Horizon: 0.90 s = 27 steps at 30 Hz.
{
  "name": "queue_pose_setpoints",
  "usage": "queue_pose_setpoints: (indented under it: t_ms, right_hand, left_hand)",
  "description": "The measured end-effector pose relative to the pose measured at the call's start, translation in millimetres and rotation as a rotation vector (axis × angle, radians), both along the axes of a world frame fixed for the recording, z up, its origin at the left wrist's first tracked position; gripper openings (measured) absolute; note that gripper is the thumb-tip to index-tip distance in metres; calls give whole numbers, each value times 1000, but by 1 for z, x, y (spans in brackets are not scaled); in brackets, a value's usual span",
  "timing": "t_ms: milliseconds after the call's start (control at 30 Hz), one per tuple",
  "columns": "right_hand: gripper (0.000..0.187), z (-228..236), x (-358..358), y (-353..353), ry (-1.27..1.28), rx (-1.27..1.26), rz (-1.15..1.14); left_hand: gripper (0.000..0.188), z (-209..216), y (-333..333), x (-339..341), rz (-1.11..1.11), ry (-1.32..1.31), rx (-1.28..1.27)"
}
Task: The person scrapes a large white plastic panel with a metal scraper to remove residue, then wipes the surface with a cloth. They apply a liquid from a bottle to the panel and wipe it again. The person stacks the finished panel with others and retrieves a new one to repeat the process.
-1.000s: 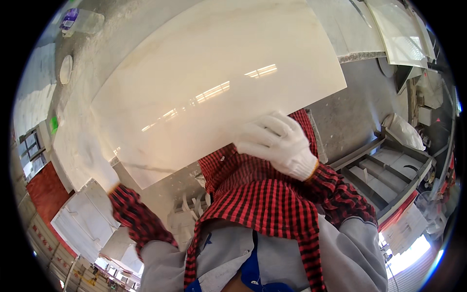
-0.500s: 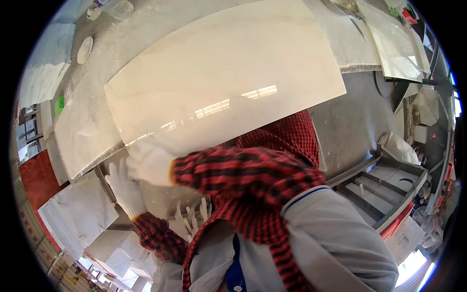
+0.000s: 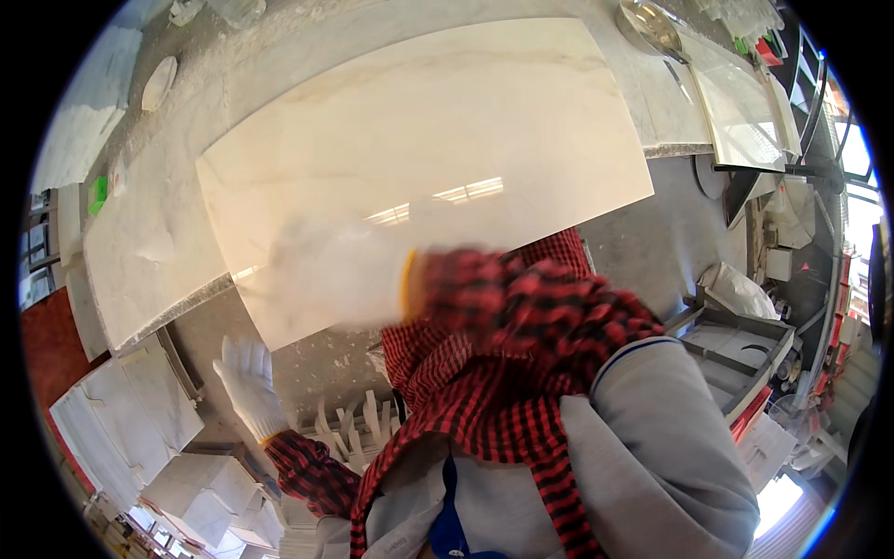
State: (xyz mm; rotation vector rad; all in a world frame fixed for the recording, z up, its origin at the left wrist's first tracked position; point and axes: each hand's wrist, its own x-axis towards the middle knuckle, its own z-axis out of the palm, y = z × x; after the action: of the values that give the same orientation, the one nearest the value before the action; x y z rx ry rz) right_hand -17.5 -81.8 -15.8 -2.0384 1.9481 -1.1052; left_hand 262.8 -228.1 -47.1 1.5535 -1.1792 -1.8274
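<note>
A large, glossy cream-white slab [image 3: 428,112] with faint veining lies on the pale workbench [image 3: 154,252], its near edge jutting past the bench toward me. My right hand [image 3: 340,275], in a white glove with a yellow cuff, is over the slab's near left part. Motion smears its fingers, so whether it touches the surface or holds anything is not visible. Beyond the slab's near left corner is my left hand [image 3: 247,387], also gloved in white. Its fingers are stretched out with nothing in them, apart from the slab. Red-and-black checked sleeves cover both forearms.
A metal pan [image 3: 650,33] and a glossy pale panel [image 3: 736,102] are at the far right. A white oval piece [image 3: 159,84] and a green block [image 3: 99,195] rest at the left. White strips [image 3: 358,424] stand low beside me; a metal frame [image 3: 740,359] is at the right.
My right hand has swept rightward over the slab, away from my left hand. The left hand stays low with fingers extended. The whole view has shifted slightly.
</note>
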Motion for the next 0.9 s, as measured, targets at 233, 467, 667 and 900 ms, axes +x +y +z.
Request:
queue_pose_setpoints:
  t_ms: [233,467,667,900]
  right_hand:
    - [28,70,-260,42,901,106,-364]
    - [41,69,-277,190,1029,600,-461]
    - [43,-19,-153,340,-81,313,-1316]
    - [52,-65,-123,335,-1257,-82,-1457]
  left_hand:
    - [66,-21,-21,-31,-340,-76,-16]
    - [63,-27,-5,-43,-172,-169,33]
    - [62,-7,15,-70,-196,-217,-23]
    - [60,-33,10,-81,-134,-162,-310]
